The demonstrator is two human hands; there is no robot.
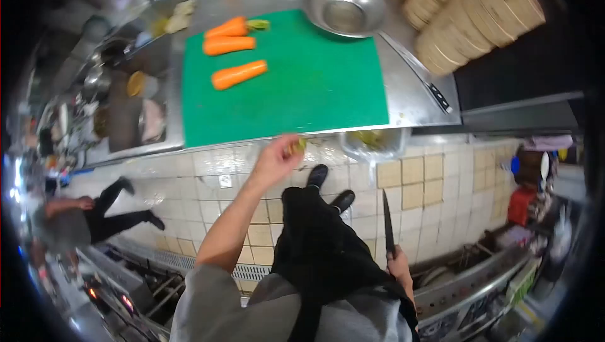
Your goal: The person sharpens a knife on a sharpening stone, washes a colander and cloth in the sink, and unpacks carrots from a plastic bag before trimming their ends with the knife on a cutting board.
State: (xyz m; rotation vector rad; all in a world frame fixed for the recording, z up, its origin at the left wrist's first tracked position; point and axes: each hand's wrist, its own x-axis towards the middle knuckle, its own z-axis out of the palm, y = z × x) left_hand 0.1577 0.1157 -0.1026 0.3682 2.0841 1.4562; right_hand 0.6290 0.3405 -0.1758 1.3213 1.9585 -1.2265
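My left hand (280, 158) is closed around a small green vegetable scrap (299, 146), just off the front edge of the green cutting board (315, 93). Down by my right leg, my right hand (398, 264) grips a knife (388, 222) by its handle, blade pointing away from me. Three peeled carrots lie on the board's left side: one carrot (239, 75) nearer me, a middle carrot (229, 45) and a far carrot (227, 28). A green stub (258, 25) sits at the far carrot's right end.
A metal bowl (345, 7) stands at the board's far right corner. Another knife (435, 93) lies on the steel counter beside bamboo steamers (479, 11). Below the counter edge is a clear bin (375, 143) with green scraps. Another person (75, 219) walks at left.
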